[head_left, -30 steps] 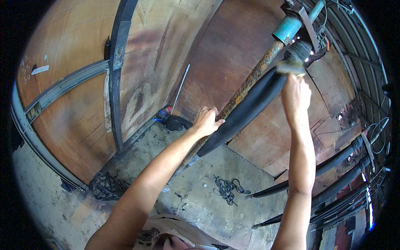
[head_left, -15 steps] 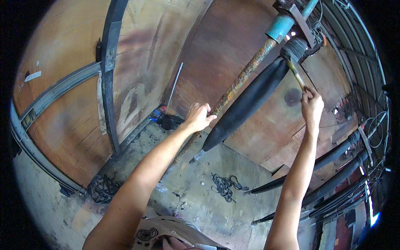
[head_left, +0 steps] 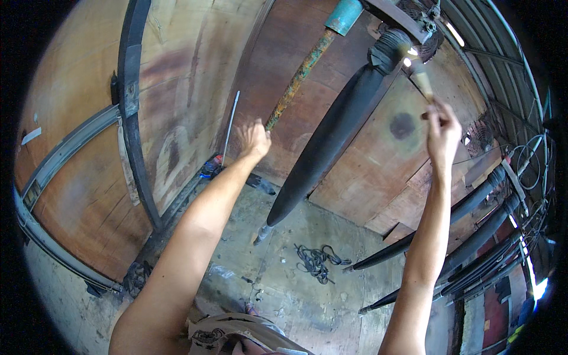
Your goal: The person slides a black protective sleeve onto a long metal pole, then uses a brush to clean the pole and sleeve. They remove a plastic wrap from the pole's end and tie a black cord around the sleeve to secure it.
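Note:
My left hand (head_left: pixel 254 140) is closed around a rusty metal pole (head_left: pixel 300 77) that has a turquoise sleeve (head_left: pixel 344 16) at its upper end. Below the hand, my forearm hides the pole. In my right hand (head_left: pixel 442 127) is a brush (head_left: pixel 422 83) with a pale handle, held upward and blurred by motion. Its tip is beside the bound top (head_left: pixel 387 52) of a long black tapered tube (head_left: pixel 328 139); I cannot tell whether they touch. The tube hangs at a slant between my hands, with a narrow grey lower end (head_left: pixel 263 234).
A brown metal bar (head_left: pixel 395 19) runs above the tube top. More black tubes (head_left: pixel 473 251) hang at the right. A tangle of black strips (head_left: pixel 319 260) lies on the floor (head_left: pixel 349 296). Wooden panels (head_left: pixel 198 65), a black post (head_left: pixel 131 89) and a thin white rod (head_left: pixel 231 127) stand left.
The pole and my left hand have shifted left and up. The tube hangs more steeply, its lower end further left. The brush has moved from the tube's binding to its right side.

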Available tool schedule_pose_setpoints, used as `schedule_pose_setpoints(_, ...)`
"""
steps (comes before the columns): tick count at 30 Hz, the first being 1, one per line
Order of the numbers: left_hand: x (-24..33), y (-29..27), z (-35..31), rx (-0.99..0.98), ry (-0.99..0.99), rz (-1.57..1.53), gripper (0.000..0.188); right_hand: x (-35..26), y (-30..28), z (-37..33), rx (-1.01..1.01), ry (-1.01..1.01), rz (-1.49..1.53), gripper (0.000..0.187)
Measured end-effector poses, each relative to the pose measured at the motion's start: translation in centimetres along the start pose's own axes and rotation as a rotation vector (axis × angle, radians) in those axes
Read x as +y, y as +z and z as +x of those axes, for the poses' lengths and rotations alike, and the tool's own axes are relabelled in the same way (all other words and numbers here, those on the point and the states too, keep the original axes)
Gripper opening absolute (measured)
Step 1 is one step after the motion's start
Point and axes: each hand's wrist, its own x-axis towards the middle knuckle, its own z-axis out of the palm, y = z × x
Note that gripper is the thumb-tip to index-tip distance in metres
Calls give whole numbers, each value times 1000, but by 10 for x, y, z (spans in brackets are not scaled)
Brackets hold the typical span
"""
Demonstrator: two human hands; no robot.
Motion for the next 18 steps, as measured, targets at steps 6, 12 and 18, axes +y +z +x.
schedule_pose_setpoints(6,71,13,-107,-33,325,-410,85,-13,-10,-12,-334,61,38,27)
schedule_pose_setpoints(12,97,29,-125,-18,279,-336,119,-36,13,19,-141,-70,14,27)
schedule_pose_setpoints(18,64,25,-104,-180,297,-336,102,-12,-9,-9,-629,92,13,25)
